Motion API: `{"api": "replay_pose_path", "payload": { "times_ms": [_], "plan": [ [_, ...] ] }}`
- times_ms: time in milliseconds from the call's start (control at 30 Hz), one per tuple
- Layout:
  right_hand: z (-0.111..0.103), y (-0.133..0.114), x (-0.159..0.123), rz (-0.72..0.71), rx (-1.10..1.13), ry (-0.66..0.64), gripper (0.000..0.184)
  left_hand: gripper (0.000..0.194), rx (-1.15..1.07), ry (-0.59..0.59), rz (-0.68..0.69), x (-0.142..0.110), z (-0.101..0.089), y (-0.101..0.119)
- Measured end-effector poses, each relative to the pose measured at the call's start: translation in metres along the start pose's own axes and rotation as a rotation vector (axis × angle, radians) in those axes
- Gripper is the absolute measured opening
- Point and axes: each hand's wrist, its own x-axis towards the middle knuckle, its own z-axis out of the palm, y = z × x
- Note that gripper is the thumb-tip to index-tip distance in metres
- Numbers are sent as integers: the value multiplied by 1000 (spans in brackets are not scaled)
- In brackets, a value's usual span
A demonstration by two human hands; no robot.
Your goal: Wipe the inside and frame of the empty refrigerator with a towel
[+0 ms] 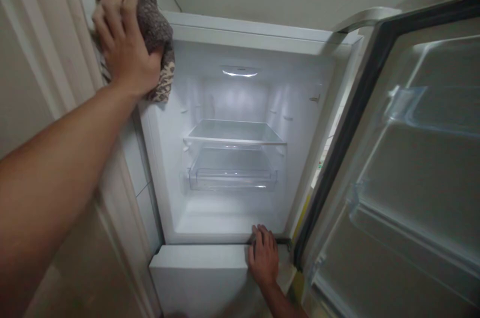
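My left hand [123,43] grips a brown patterned cloth [152,23] at the upper left corner of an open refrigerator [255,33]. Part of the cloth hangs down over the corner of the frame. Low in the view, my right hand [264,255] rests on the top edge of the lower white door [202,258], just below the compartment floor. Its fingers are bent over the edge; whether anything is under them is hidden. Inside the lit compartment sit a glass shelf [236,131] and a clear drawer-like shelf [232,178].
The upper refrigerator door [423,168] stands open on the right, with a dark seal [345,123] and clear door racks [408,233]. A pale door frame [75,58] runs close along the left. White wall tiles [144,208] show between it and the refrigerator.
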Motion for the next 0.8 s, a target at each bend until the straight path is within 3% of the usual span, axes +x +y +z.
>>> {"api": "replay_pose_path", "payload": {
  "times_ms": [167, 267, 367, 433, 533, 600, 700, 800],
  "plan": [
    [-1, -1, 0, 18, 0, -13, 52, 88, -149, 47, -141, -54, 16, -2],
    [-3, -3, 1, 34, 12, -28, 53, 90, -210, 73, -235, -112, 35, -13],
    [-6, -5, 2, 59, 39, -45, 56, 95, -211, 29, -378, -201, 54, -24],
    [-8, -5, 3, 64, 71, -50, 58, 99, -213, -104, -559, -273, 63, -27],
    [-9, -5, 3, 68, 111, -63, 61, 91, -246, -218, -712, -375, 64, -27],
    [-11, -6, 4, 76, 118, -79, 61, 81, -271, -276, -803, -422, 59, -29],
    [-14, -8, 4, 87, 114, -106, 63, 66, -297, -314, -891, -446, 55, -36],
    [-14, -9, 4, 92, 104, -111, 63, 64, -300, -250, -879, -412, 58, -39]
  ]
}}
